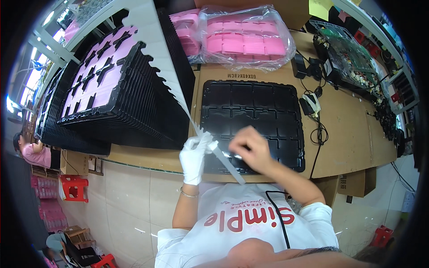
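Note:
A white glove covers my left hand [193, 154], whose fingers are closed on a narrow whitish strip [229, 166]. One end of this strip slants down toward my apron. Above the hand, a long white band with a notched edge [163, 58] runs up past the tray stack; I cannot tell whether it is the same piece. My bare right hand [252, 147] is curled in over the near part of a black compartmented tray [250, 118], a little apart from the strip. What it holds, if anything, cannot be made out.
A tall stack of black trays [152, 102] with pink pieces [96, 69] on top rises at left. Behind the tray lies a clear bag [246, 40] of pink parts. Cables [318, 134] and a black adapter [299, 66] lie right, before a bin of small parts [353, 58].

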A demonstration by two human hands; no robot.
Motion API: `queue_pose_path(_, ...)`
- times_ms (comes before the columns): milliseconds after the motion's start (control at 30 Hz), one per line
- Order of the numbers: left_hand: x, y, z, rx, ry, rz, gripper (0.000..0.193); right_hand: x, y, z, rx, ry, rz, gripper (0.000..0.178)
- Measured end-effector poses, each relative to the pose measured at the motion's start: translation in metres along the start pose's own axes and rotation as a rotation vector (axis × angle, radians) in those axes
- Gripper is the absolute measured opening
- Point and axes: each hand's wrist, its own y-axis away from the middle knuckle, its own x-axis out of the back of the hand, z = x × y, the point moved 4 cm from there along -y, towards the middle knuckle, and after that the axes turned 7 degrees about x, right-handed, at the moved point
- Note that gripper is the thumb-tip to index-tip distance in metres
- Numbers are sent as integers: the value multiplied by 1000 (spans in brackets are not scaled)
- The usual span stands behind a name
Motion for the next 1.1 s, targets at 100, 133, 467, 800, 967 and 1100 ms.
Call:
queue_pose_path(100, 10, -14, -9, 26, -86, 15, 12, 0, -52, 84, -268, -39, -87, 4)
queue_pose_path(133, 13, -21, -18, 33, -99, -1, 14, -6, -66, 118, -344, -22, -129, 6)
queue_pose_path(467, 11, -26, -15, 152, -194, -62, 20, -55, -116, 214, -283, 481, -510, 12)
queue_pose_path(800, 13, -31, -20, 153, -188, -106, 19, -56, -119, 218, -305, 562, -559, 12)
queue_pose_path(967, 13, -31, -20, 166, -158, -106, 19, -57, -120, 217, -331, 546, -549, 11)
queue_pose_path(1100, 13, -31, -20, 165, -175, -101, 20, -56, -116, 216, -328, 553, -528, 9)
